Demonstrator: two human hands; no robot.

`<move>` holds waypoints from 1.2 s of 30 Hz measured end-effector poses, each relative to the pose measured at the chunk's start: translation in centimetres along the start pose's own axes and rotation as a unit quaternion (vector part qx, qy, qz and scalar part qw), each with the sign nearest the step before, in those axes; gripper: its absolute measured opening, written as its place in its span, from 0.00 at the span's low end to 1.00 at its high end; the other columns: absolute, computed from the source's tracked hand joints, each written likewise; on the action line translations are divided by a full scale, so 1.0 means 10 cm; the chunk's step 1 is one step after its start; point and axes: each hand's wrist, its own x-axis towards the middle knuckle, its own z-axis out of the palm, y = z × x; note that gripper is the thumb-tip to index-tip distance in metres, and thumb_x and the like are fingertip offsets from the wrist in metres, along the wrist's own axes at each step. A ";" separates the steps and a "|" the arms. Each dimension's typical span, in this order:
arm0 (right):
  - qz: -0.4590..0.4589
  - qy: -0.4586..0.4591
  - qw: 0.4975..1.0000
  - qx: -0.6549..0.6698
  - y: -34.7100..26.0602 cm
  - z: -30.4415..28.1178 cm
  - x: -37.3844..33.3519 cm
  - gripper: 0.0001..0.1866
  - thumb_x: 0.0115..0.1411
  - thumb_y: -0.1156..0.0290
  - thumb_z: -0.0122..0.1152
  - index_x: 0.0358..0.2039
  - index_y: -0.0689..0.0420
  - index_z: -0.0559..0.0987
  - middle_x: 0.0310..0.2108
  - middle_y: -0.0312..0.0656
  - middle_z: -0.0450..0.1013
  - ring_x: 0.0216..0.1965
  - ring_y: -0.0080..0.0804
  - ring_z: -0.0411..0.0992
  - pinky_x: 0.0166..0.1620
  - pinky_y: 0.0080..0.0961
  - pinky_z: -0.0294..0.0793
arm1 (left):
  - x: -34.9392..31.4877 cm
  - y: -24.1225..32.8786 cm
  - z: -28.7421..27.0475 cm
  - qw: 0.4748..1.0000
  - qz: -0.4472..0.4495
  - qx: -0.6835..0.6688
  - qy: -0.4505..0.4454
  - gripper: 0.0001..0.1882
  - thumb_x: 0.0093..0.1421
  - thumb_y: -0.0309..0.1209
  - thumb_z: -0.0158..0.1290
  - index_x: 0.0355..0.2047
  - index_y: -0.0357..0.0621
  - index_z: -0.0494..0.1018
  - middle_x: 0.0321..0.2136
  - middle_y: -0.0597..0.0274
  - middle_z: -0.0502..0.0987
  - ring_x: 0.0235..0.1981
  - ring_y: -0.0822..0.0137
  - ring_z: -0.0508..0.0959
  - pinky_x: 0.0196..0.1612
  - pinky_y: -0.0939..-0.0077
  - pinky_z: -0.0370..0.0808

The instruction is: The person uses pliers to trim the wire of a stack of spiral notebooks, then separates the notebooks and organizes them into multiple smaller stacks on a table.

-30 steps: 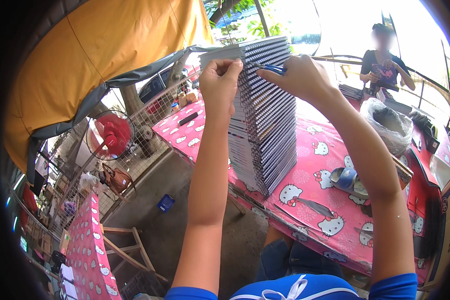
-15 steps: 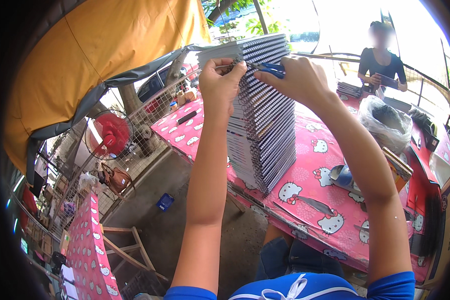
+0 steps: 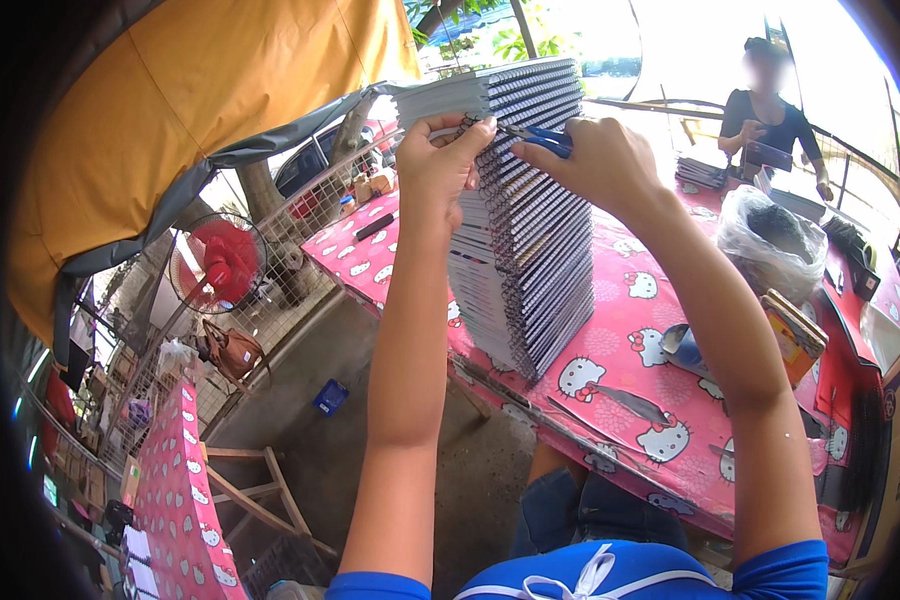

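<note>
One tall stack of spiral notebooks [image 3: 555,240] stands on the pink table [image 3: 615,330]; near its top the left hand's [image 3: 438,165] thumb and forefinger pinch a coil [image 3: 476,122], and the right hand's [image 3: 610,155] fingers wrap round one pair of blue pliers [image 3: 548,140], tip by that coil. To the right, one clear plastic bag [image 3: 735,225] holds something dark, perhaps more coils, though the plastic blurs it. Farther out are one co-worker [image 3: 765,118], one cardboard box [image 3: 895,480] and, on the floor [image 3: 342,350], one blue tray [image 3: 332,397].

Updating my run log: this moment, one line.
left hand: pinching at edge of spiral-notebook stack | right hand: holding blue-handled pliers | stack: on pink tablecloth
</note>
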 end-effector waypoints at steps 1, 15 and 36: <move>0.005 -0.008 1.000 0.007 0.00 0.01 0.00 0.40 0.50 0.31 0.53 0.20 0.65 0.78 0.17 0.51 0.73 0.22 0.44 0.75 0.30 0.37 0.73 | 0.00 -0.01 -0.01 1.000 0.002 0.000 -0.002 0.21 0.48 0.27 0.64 0.38 0.31 0.68 0.21 0.58 0.74 0.12 0.79 0.65 0.12 0.85 0.60; 0.006 -0.002 1.000 0.014 0.02 0.12 -0.05 0.39 0.49 0.32 0.55 0.18 0.64 0.78 0.14 0.49 0.72 0.21 0.43 0.74 0.30 0.36 0.73 | -0.05 -0.11 -0.07 1.000 -0.021 -0.009 0.003 0.19 0.49 0.27 0.64 0.39 0.34 0.70 0.26 0.63 0.74 0.17 0.79 0.68 0.15 0.85 0.64; 0.008 0.021 0.999 0.033 0.15 0.25 -0.27 0.39 0.49 0.31 0.55 0.23 0.64 0.78 0.17 0.48 0.73 0.22 0.42 0.74 0.29 0.36 0.72 | -0.11 -0.17 -0.18 0.997 -0.075 0.002 -0.005 0.25 0.46 0.29 0.65 0.42 0.33 0.68 0.23 0.58 0.76 0.17 0.76 0.72 0.14 0.85 0.65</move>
